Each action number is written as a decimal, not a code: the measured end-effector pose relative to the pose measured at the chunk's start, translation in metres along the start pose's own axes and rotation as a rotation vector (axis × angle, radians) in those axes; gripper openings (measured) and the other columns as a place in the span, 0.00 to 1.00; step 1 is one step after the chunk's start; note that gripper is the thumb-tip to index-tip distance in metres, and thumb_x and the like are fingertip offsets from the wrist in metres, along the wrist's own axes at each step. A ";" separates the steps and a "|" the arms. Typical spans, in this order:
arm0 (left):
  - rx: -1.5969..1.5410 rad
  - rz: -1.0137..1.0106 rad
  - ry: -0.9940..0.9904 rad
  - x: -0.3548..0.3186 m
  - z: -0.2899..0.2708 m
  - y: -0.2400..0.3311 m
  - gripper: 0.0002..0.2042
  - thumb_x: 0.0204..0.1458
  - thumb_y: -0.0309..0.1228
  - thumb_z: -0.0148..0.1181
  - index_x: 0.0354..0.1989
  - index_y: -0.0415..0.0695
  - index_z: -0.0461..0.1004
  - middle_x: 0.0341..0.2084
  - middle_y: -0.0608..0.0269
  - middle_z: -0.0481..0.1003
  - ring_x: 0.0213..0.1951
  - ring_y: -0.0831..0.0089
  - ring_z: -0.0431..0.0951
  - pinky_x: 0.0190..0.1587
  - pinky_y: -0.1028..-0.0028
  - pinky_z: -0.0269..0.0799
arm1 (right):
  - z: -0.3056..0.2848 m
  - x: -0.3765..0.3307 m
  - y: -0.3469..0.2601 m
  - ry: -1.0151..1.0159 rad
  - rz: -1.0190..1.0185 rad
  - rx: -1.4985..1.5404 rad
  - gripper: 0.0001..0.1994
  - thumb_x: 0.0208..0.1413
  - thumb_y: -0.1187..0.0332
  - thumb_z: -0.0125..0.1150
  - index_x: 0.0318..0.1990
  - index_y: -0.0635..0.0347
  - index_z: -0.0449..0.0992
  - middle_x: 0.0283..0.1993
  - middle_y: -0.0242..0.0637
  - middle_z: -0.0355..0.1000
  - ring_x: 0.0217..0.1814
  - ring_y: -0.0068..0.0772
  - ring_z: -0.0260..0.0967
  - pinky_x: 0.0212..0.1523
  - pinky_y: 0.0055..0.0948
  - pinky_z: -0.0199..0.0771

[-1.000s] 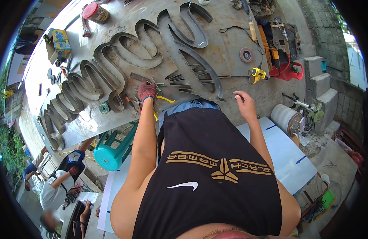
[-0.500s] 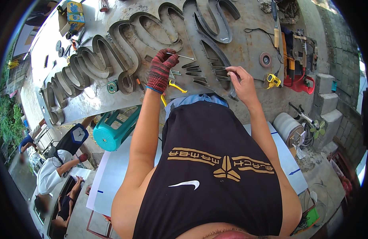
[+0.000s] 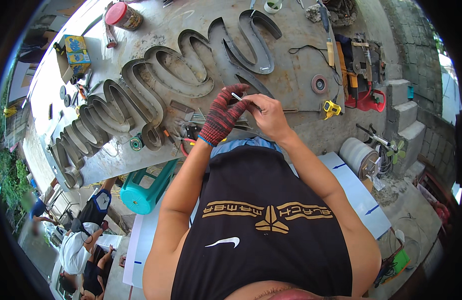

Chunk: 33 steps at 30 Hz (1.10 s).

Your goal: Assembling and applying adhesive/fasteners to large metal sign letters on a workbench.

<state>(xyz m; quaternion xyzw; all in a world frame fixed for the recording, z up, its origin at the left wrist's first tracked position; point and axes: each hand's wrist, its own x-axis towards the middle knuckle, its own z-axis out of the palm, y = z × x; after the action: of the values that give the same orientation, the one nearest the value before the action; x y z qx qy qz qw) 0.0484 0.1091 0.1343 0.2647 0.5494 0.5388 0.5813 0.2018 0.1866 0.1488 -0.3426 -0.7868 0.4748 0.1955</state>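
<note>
Near the table's front edge, my two hands meet around a thin silver metal rod (image 3: pixel 236 96). My left hand (image 3: pixel 222 116), in a red and black knitted glove, is closed with the rod between its fingers. The bare fingers of my right hand (image 3: pixel 269 116) pinch the rod from the right side and hide part of it. Just beyond the hands lies a large metal channel letter piece (image 3: pixel 163 67) with curling upright strips. Several thin rods (image 3: pixel 196 118) lie beside my left hand, near a cutter with red and yellow handles (image 3: pixel 185 146).
A tape measure (image 3: pixel 332 109) and a grinding disc (image 3: pixel 319 84) lie to the right on the table (image 3: pixel 296 50). At the far left stand a yellow-blue box (image 3: pixel 77 54) and a red-lidded jar (image 3: pixel 123 16). A teal stool (image 3: pixel 139 196) stands below the table's edge. Other people sit at lower left.
My right hand has moved left from the letter piece's strips to my left hand and now pinches the rod too. My left hand has shifted right and down. The view has shifted.
</note>
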 end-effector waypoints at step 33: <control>0.618 -0.139 0.253 0.078 -0.098 -0.041 0.24 0.62 0.25 0.55 0.68 0.45 0.65 0.54 0.51 0.78 0.48 0.64 0.81 0.55 0.66 0.73 | -0.139 0.300 0.216 0.422 0.139 -0.413 0.08 0.58 0.63 0.64 0.40 0.55 0.82 0.34 0.39 0.81 0.37 0.39 0.80 0.37 0.35 0.77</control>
<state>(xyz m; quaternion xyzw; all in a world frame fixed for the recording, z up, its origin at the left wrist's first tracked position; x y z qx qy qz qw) -0.0423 0.1416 0.0443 0.3213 0.7712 0.3342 0.4363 0.1600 0.5571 0.0192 -0.5190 -0.7834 0.2355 0.2479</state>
